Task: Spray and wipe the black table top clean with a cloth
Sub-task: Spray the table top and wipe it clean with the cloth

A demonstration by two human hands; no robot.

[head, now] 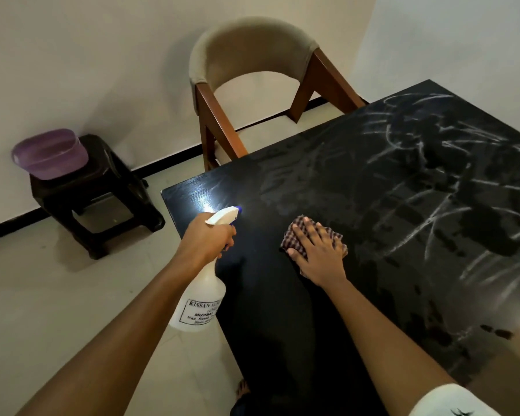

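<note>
The table top [373, 205] fills the view from centre toward 3 and 5 o'clock. On it, near centre, the cloth [300, 235] lies under the right hand [320, 253]. Just beside it at 9 o'clock, the left hand [206, 238] holds the spray bottle [201, 295] over the table's edge. A chair [252, 70] stands at 12 o'clock behind the table. At 10 o'clock a stool [102, 193] carries a basin [50, 153].

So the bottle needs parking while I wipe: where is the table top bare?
Bare: the table top strip between the spray bottle and the right hand on the cloth, and the chalk-smeared far half near the chair. Nothing crowds it.
</note>
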